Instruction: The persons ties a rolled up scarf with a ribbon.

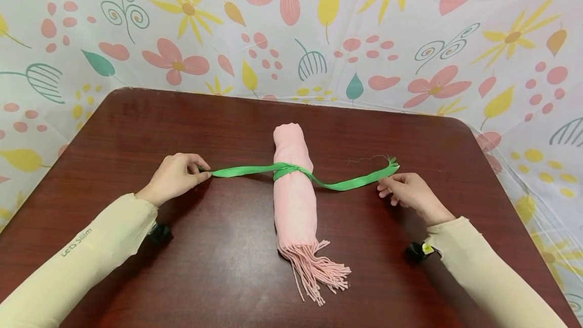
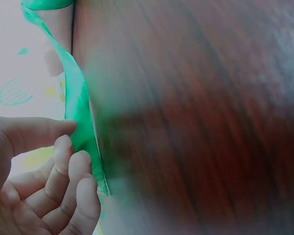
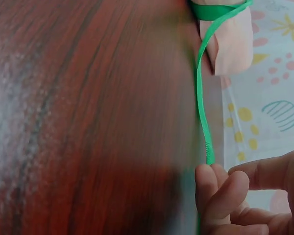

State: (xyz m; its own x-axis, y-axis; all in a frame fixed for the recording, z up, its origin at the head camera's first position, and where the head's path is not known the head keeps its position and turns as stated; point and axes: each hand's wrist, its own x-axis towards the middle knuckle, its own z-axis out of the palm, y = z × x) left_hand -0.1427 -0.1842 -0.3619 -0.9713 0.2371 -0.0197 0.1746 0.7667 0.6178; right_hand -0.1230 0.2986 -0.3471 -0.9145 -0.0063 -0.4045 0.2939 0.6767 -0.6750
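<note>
A rolled pink scarf [image 1: 295,206] lies lengthwise on the table, its fringe toward me. A green ribbon [image 1: 246,170] goes round it above the middle, crossed over on top, with one tail drawn out to each side. My left hand [image 1: 175,178] pinches the left tail near its end; thumb and fingertips meet on the ribbon [image 2: 78,105] in the left wrist view. On the other side, my right hand [image 1: 412,194] pinches the right tail close to its frayed tip. The right wrist view shows that ribbon [image 3: 201,93] running from the roll to the fingertips.
The dark brown wooden table [image 1: 218,272] has rounded far corners. Behind it hangs a white cloth [image 1: 337,59] printed with flowers and leaves. A small black wrist camera [image 1: 160,234] sits under the left sleeve, and another black camera [image 1: 414,253] under the right.
</note>
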